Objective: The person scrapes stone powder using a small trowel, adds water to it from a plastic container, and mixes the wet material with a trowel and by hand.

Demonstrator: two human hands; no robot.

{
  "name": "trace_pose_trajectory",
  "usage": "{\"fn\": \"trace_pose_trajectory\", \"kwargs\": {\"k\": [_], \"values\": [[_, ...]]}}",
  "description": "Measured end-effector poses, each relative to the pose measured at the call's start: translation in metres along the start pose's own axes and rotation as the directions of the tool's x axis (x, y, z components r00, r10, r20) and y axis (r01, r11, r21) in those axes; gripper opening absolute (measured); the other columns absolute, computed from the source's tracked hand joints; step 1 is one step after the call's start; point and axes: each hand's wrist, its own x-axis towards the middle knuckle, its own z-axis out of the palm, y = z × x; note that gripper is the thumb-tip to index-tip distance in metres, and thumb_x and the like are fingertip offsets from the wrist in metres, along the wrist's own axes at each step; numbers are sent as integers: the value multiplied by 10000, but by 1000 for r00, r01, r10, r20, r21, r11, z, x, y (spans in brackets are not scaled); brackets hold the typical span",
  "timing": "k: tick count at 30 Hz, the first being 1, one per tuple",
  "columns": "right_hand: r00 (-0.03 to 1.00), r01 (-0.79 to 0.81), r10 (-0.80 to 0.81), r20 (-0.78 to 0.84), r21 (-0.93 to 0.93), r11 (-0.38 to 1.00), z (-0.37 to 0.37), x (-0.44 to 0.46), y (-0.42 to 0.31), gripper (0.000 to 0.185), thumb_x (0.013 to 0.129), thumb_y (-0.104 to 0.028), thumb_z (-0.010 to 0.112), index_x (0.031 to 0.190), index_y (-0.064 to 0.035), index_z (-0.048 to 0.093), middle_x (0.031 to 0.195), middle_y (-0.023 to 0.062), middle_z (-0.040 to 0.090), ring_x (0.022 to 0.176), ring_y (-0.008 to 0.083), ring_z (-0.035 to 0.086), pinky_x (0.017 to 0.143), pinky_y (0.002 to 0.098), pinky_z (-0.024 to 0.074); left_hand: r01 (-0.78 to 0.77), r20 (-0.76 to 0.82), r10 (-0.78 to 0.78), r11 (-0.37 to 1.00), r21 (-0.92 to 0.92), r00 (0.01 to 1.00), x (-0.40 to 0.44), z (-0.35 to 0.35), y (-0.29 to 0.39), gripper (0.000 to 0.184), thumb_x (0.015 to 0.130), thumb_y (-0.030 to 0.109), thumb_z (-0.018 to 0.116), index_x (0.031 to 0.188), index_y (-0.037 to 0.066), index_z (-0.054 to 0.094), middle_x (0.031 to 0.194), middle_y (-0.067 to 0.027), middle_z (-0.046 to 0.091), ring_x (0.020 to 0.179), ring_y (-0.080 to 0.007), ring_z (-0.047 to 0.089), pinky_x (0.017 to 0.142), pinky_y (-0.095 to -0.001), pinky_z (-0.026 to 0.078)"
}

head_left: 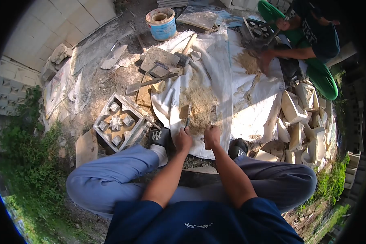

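My left hand (184,140) is closed around the handle of a narrow trowel (189,110), its blade pointing away from me. In my right hand (212,137) is a second small trowel (214,115), also gripped by the handle. Both blades are at a heap of sandy mix (200,101) spread on a white woven sheet (221,53) between my feet. To the left, beside my shoe, lies a framed mould (139,129) with a star-shaped centre and several raised blocks inside.
Beyond the heap are a hammer (184,58), a dusty board (160,59) and a blue bucket (162,29). Broken pale block pieces (299,136) pile up at right. A co-worker (319,36) crouches at upper right, one hand at another sand heap (248,62), near a second mould (256,29).
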Motion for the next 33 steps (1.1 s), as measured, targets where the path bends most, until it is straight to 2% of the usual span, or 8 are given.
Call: {"fn": "trace_pose_trajectory", "kwargs": {"k": [2, 4, 12, 14, 17, 22, 30, 33], "values": [[1000, -17, 17, -3, -8, 1000, -2, 16, 16, 287, 926, -229, 635, 964, 51, 688, 796, 278, 679, 789, 434, 688, 745, 478, 539, 6, 4, -6, 1000, 9, 1000, 0, 1, 3, 427, 1031, 408, 447, 1017, 14, 611, 958, -289, 676, 933, -508, 628, 829, -598, 464], [953, 254, -268, -139, -112, 961, -8, 23, 20, 361, 944, -284, 630, 1004, 68, 683, 812, 264, 695, 729, 368, 713, 664, 463, 533, -46, -114, 43, 999, -22, 993, 2, 1, 1, 376, 1029, 360, 467, 970, 13, 599, 870, -282, 684, 860, -493, 654, 743, -580, 493], [843, 387, -498, -204, -413, 824, -44, 78, 31, 300, 908, -215, 643, 1091, 14, 705, 956, 283, 694, 936, 445, 669, 819, 478, 517, -77, -146, 65, 994, -79, 987, 36, 1, -14, 295, 1003, 268, 535, 1018, -21, 591, 894, -286, 659, 880, -485, 628, 774, -557, 484], [840, 355, -478, -257, -405, 842, -47, 77, 23, 291, 902, -202, 647, 1088, 13, 711, 979, 268, 694, 952, 434, 664, 835, 468, 515, -81, -119, 69, 992, -97, 991, 38, 3, -18, 261, 983, 234, 566, 1034, -20, 592, 928, -277, 654, 924, -473, 618, 816, -542, 481], [822, 327, -452, -347, -362, 873, -47, 69, 2, 277, 912, -181, 631, 1121, -13, 704, 1047, 236, 678, 1018, 412, 630, 896, 465, 493, -404, -374, 417, 907, 117, 828, 45, -2, -11, 188, 878, 144, 658, 1022, 29, 619, 1062, -180, 606, 1062, -378, 544, 929, -477, 428], [729, 513, -560, -394, -228, 828, -39, 87, -31, 245, 948, -129, 587, 1142, -17, 686, 1095, 208, 655, 1083, 396, 587, 950, 455, 460, -450, -475, 461, 881, 145, 750, 103, -12, 15, 142, 882, 160, 647, 989, 66, 647, 1011, -159, 583, 977, -381, 542, 907, -491, 424], [672, 702, -681, -291, -41, 711, -40, 122, -160, 193, 960, -52, 596, 1114, -4, 702, 1008, 163, 699, 890, 250, 695, 743, 335, 571, -257, -331, 381, 896, 362, 863, 145, -7, 4, 175, 850, 202, 638, 975, 80, 635, 1029, -144, 576, 1022, -349, 536, 911, -508, 414], [532, 820, -823, -200, -122, 560, -38, 147, -244, 163, 942, -21, 616, 1079, -3, 702, 982, 149, 698, 874, 237, 698, 716, 317, 576, -176, -376, 367, 873, 454, 851, 159, 14, -2, 151, 863, 220, 611, 945, 94, 599, 975, -125, 572, 957, -331, 529, 902, -507, 386]]}}
